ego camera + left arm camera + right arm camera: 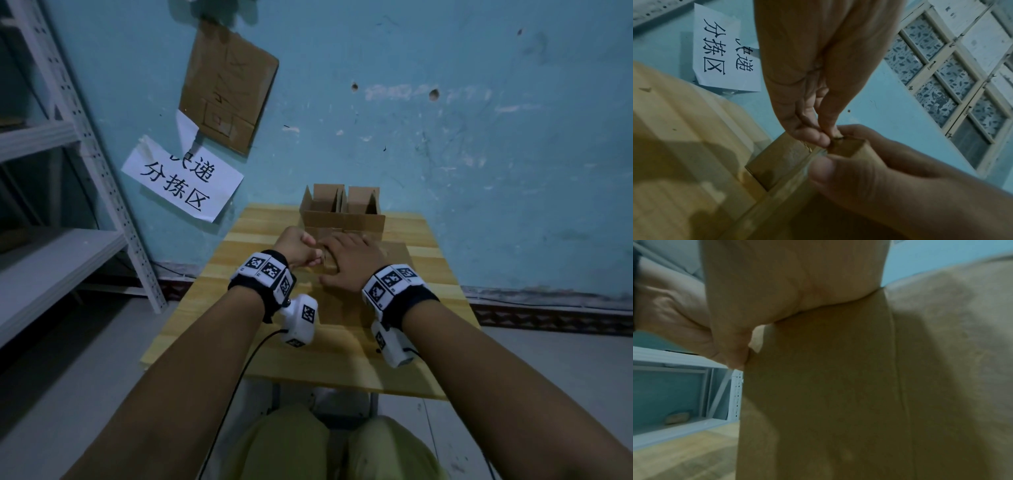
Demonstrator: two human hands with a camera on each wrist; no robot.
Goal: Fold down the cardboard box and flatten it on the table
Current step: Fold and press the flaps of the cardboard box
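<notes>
A brown cardboard box lies in the middle of the wooden table, under both my hands. My right hand lies over its top; in the left wrist view this hand has its thumb on the front face and its fingers curled round the back. A strip of clear tape runs along the box. My left hand is curled, and its fingertips pinch the tape's upper end at the box's top edge. The right wrist view shows my palm pressed on a creased cardboard panel.
Two open cardboard boxes stand at the table's far edge against the blue wall. A grey metal shelf stands to the left. A paper sign and a cardboard sheet hang on the wall. A window is nearby.
</notes>
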